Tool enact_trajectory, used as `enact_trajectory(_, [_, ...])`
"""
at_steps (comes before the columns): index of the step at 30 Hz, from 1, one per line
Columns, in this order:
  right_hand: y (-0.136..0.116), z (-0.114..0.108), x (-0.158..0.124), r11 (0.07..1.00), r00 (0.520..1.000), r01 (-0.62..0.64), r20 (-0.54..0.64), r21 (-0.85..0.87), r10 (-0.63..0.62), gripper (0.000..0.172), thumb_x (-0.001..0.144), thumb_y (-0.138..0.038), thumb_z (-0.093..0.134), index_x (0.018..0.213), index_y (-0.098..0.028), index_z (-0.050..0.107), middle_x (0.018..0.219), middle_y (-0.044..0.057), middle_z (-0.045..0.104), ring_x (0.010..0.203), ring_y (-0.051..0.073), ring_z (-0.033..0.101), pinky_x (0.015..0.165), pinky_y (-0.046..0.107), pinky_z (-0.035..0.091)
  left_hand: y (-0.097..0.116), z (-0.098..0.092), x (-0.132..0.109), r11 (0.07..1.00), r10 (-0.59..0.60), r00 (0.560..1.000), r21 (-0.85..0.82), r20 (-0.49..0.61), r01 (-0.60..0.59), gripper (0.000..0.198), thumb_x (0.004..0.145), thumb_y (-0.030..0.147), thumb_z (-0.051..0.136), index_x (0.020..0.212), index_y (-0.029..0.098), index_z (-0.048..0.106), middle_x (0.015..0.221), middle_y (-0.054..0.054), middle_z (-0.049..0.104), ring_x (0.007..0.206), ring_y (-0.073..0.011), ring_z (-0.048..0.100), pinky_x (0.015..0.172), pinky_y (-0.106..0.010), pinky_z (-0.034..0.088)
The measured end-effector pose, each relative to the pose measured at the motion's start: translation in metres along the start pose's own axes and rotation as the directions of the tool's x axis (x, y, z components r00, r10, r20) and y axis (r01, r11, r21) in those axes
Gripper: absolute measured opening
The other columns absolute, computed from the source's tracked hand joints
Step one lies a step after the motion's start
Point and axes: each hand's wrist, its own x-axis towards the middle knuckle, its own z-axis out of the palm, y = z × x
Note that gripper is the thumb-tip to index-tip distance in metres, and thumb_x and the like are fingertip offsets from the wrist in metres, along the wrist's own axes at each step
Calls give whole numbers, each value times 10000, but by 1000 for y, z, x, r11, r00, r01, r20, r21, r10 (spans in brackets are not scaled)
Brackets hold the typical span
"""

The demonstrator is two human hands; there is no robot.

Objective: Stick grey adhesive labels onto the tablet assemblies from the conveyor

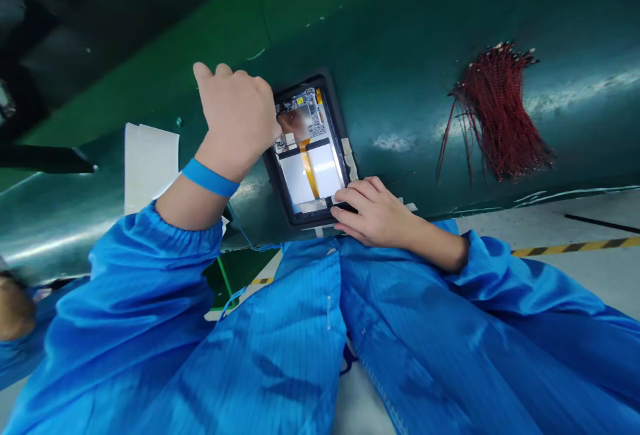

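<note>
Open tablet (pixel 306 155) in a black frame (pixel 270 168), between my two hands

It lies on a green-topped table (pixel 400 35), with its circuit board (pixel 303 113), white panels (pixel 325 171) and orange flex ribbon (pixel 309 168) exposed. My left hand (pixel 235 115), a blue wrist strap (pixel 210 178) just below it, is curled and overlaps the board end; I cannot tell whether it touches. My right hand (pixel 375 215) curves over the frame's near edge, fingers on a small black piece (pixel 345 207); I cannot tell whether they pinch it. Beige tape (pixel 351 158) sits on the frame's right edge. A bundle of red wires (pixel 500 115) lies well to the right, a white sheet of paper (pixel 150 168) to the left. Another person's hand (pixel 13 305) shows at the far left.
</note>
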Motion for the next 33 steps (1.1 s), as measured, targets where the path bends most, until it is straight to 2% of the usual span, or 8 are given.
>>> enact_trajectory(6, [0,1,-1,1000,1000,1,7,-10,-1,246,1088,-332,557,1030,-174,737,1128,107,724,1061,257,518,878,400,345,4,2,8,1000,7,999,18,51,-7,430,894,423,662,1122,66,741,1124,-231,685,1216,-433,541,1158,-660,314])
enact_trajectory(11, [-3,0,0,997,1000,22,-14,-76,-23,191,1083,-257,559,1044,-195,736,1112,68,747,1011,229,531,895,399,345,-13,8,13,988,-46,989,-140,141,66,369,948,264,591,1147,-22,710,1169,-259,651,1252,-413,558,1131,-635,375])
enact_trajectory(14, [-12,-2,4,987,996,81,-12,-136,-83,206,1066,-142,537,1008,-175,732,988,61,735,952,212,532,882,397,335,-47,14,15,940,-106,962,-290,253,179,282,953,218,581,1045,-8,723,926,-143,624,1025,-298,624,1015,-538,498])
enact_trajectory(19, [-16,6,26,970,995,98,38,-222,-92,325,1071,-95,465,836,-169,678,784,54,652,799,207,480,766,380,299,-138,47,9,731,-384,865,-465,325,499,379,1009,335,580,1162,6,690,743,-31,454,793,-131,476,905,-456,527])
enact_trajectory(22, [13,15,64,962,993,32,117,-270,0,343,1052,-44,409,900,-146,699,853,90,696,830,216,533,794,401,356,-181,72,2,739,-441,859,-439,260,512,467,1027,414,533,1248,25,663,811,-48,545,774,-120,422,827,-355,506])
enact_trajectory(25, [66,16,121,931,963,-70,220,-359,157,358,1046,-31,375,1131,-96,716,1082,143,742,989,244,629,913,448,440,-199,91,-5,799,-400,896,-406,192,444,452,1012,423,517,1204,46,675,966,-69,646,819,-132,445,863,-333,479])
enact_trajectory(30, [152,4,203,851,943,-217,123,-479,310,579,1145,-197,151,1283,25,667,1277,232,690,1238,365,614,1023,586,408,-190,111,-14,898,-277,959,-337,66,283,410,970,420,492,1101,80,682,1257,-124,667,1165,-246,476,1105,-437,374])
enact_trajectory(33, [167,2,223,758,874,-399,35,-516,484,520,1093,-155,224,1357,50,623,1414,266,614,1368,453,525,1097,634,355,-178,118,-22,913,-225,974,-344,21,218,388,967,371,437,1070,90,683,1296,-185,632,1296,-333,445,1134,-523,334])
